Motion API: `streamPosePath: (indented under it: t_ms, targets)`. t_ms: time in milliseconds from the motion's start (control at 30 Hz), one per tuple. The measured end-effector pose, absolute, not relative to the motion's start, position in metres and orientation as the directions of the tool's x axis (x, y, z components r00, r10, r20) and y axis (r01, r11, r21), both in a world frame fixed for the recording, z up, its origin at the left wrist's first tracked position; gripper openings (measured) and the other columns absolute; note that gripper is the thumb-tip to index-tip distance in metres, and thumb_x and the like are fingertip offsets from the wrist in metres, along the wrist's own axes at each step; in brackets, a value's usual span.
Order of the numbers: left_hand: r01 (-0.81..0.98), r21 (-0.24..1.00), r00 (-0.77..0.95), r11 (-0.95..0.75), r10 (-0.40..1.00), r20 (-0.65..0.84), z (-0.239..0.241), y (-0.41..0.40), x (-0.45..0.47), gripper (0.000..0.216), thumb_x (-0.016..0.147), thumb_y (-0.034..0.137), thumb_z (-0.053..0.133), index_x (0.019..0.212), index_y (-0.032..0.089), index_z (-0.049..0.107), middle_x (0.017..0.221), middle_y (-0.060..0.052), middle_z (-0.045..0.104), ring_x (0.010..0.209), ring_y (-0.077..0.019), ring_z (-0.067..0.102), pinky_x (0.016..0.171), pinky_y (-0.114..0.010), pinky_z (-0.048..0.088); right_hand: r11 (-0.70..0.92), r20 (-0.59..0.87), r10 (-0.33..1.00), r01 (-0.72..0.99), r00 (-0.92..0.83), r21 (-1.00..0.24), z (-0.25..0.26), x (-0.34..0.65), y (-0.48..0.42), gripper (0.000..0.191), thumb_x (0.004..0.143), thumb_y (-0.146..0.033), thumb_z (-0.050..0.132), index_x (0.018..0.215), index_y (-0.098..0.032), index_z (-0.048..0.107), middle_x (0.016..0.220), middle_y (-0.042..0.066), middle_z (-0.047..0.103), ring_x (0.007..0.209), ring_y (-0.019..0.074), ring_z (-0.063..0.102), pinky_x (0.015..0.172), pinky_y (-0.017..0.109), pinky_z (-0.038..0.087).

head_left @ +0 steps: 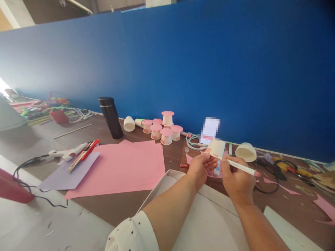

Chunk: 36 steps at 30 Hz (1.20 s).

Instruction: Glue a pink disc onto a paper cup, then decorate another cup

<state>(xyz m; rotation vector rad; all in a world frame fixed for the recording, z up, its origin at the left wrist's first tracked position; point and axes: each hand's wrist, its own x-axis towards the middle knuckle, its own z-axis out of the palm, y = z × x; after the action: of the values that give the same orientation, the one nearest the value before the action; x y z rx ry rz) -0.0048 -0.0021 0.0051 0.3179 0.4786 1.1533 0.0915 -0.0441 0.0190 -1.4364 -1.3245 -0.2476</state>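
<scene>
My left hand (202, 167) is closed round the lower edge of a white paper cup (217, 147) that bears pink marks on its side. In my right hand (237, 179) is a white marker pen (242, 166) with a pink end; its other end points at the cup. Whether the tip touches the cup I cannot tell. Left of my hands several small paper cups with round pink paper tops stand grouped, one cup (168, 119) set higher than the others.
Pink paper sheets (131, 167) and a lilac sheet (86, 174) lie left, under a red cutter (89, 150) and a white glue gun (68, 152). A black bottle (111, 118) stands behind them. A white box (199, 216) is below my arms; cables and scraps lie right. A blue wall (162, 62) rises behind.
</scene>
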Motion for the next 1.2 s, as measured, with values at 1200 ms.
streamPosePath:
  t_ms: [1200]
  targets:
    - [-0.804, 0.454, 0.329, 0.385, 0.923, -0.199, 0.0056, -0.002, -0.0053, 0.011, 0.082, 0.015, 0.055, 0.081, 0.006, 0.063, 0.074, -0.01, 0.065, 0.068, -0.0121, 0.065, 0.063, -0.018, 0.053, 0.227, 0.764, 0.545, 0.817, 0.344, -0.53, 0.0156, 0.0944, -0.0422, 0.022, 0.079, -0.035, 0.059, 0.083, -0.015, 0.066, 0.077, 0.008, 0.068, 0.066, 0.0174, 0.063, 0.062, 0.027, 0.048]
